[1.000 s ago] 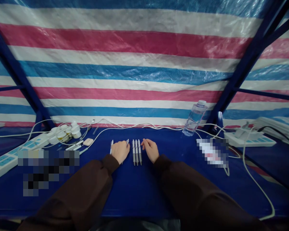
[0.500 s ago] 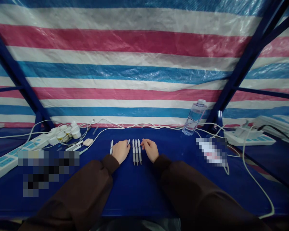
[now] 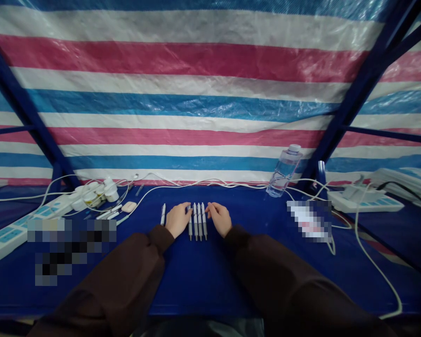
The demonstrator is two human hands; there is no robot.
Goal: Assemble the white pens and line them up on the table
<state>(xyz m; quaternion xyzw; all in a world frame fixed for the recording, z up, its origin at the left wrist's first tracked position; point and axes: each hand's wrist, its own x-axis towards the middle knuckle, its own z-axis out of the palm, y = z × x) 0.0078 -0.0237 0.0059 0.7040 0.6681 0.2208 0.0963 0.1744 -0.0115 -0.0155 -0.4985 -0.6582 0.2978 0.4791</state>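
Note:
Several white and grey pens (image 3: 200,222) lie side by side on the blue table (image 3: 196,281), tips toward me. My left hand (image 3: 178,219) has its fingers closed on the leftmost pen of this row (image 3: 190,227), near its upper end. Another pen (image 3: 163,214) lies apart, just left of that hand. At the right side of the row is my right hand (image 3: 220,218), its fingers curled in beside the rightmost pen; whether they hold anything is too small to tell.
A water bottle (image 3: 284,172) stands at the back right. Power strips (image 3: 368,201) lie at both sides, with white cables along the back. White bottles (image 3: 110,189), more pens and a pale case (image 3: 129,207) are at the left.
My left hand has moved slightly right, bringing its pen up beside the others in the row. My right hand has stayed nearly still.

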